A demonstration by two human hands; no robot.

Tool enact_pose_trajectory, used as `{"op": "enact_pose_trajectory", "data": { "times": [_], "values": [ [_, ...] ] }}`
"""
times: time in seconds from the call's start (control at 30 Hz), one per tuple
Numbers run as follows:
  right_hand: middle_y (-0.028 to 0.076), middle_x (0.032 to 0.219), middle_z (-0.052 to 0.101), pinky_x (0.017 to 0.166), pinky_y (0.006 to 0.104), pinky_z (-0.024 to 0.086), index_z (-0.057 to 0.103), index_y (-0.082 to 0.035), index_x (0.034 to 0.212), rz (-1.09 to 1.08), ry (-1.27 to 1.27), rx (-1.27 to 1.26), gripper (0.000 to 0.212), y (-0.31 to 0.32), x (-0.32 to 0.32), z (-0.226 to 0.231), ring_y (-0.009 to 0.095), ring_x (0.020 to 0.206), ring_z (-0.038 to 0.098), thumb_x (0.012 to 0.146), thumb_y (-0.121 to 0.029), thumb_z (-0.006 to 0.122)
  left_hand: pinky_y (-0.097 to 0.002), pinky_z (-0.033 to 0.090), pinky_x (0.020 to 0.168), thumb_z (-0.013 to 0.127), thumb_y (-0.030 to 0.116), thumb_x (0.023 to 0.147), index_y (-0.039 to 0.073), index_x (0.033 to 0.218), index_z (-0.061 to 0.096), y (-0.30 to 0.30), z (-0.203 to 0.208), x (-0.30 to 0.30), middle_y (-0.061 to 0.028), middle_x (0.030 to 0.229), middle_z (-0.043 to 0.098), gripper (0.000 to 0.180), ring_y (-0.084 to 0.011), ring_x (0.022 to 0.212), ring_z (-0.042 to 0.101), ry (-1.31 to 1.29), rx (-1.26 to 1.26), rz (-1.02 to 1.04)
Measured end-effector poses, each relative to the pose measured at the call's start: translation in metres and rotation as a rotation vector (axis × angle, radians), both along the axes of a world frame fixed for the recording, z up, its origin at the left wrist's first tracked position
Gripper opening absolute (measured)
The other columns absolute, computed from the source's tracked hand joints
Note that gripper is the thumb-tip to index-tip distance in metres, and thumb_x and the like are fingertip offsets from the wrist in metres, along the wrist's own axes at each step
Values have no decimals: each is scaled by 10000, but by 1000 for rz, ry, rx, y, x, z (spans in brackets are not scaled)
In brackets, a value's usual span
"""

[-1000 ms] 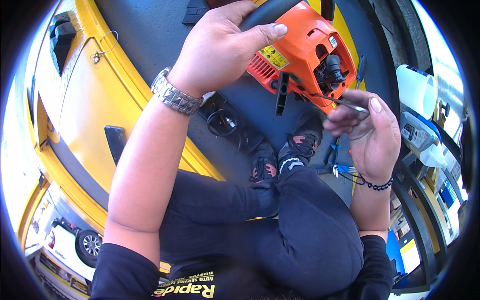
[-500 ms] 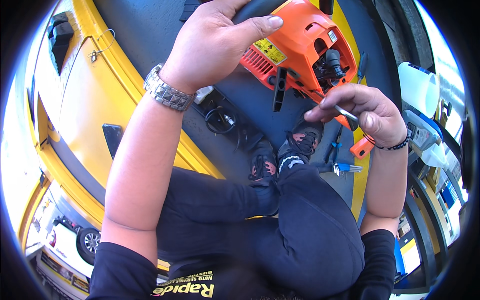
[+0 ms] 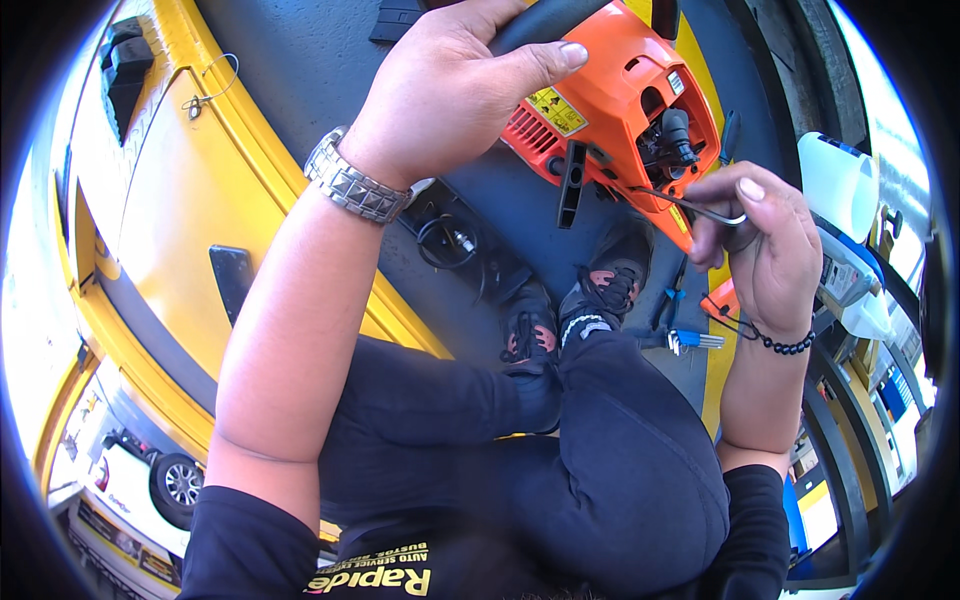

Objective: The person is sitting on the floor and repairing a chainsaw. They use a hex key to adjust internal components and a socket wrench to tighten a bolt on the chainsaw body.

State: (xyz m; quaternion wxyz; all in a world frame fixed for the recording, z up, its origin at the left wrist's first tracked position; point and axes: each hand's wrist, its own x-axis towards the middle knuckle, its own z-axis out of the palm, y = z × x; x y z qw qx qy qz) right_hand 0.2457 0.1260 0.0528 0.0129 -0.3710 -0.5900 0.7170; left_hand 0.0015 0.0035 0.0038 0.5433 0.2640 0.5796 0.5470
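Observation:
My left hand (image 3: 440,95) is wrapped round the black handle (image 3: 563,20) of an orange chainsaw (image 3: 612,85), with the thumb lying along it. The saw's rear side is uncovered, showing a black rubber boot and inner parts. In my right hand (image 3: 768,235) is a thin L-shaped hex key (image 3: 690,203), pinched near its bent end. Its long arm reaches to the saw's lower edge, beside the black lever (image 3: 571,185); whether the tip sits in a screw I cannot tell.
On the floor by my shoes lie a hex key set (image 3: 695,341), blue-handled pliers (image 3: 668,300), an orange part (image 3: 722,298) and a screwdriver (image 3: 731,135). A coiled black cable (image 3: 445,243) lies left. A phone (image 3: 232,280) rests on the yellow surface; a whitish jug (image 3: 840,185) stands right.
The chainsaw and my left hand have shifted slightly right. My right hand has turned and moved right, and the hex key's long arm now points to the saw's lower edge.

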Motion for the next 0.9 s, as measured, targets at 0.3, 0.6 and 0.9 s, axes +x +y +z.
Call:
{"op": "enact_pose_trajectory", "data": {
  "times": [0.3, 0.6, 0.9],
  "values": [
    [250, 1173, 670, 1015, 418, 506, 568, 110, 1228, 359, 295, -521, 455, 21, 18, -26, 335, 1129, 673, 935, -234, 620, -188, 417, 645, 712, 200, 965, -27, 1136, 636, -2, 5, 0, 46, 857, 563, 295, -25, 740, 475, -30, -44, 17],
    [116, 1031, 704, 899, 313, 542, 577, 8, 1173, 683, 227, -406, 475, 46, -13, -30, 199, 1003, 704, 837, -206, 836, -183, 397, 620, 717, 208, 961, -32, 1163, 640, 1, 4, 2, 53, 857, 566, 322, -24, 721, 467, 24, -68, 39],
    [-48, 571, 501, 513, 178, 353, 547, -53, 742, 86, -26, 173, 339, 11, -10, -4, 10, 511, 449, 927, -252, 749, -187, 401, 628, 708, 213, 970, -19, 1142, 643, 1, -4, -2, 60, 849, 558, 296, -27, 724, 460, 44, -110, -21]
  ]
}}
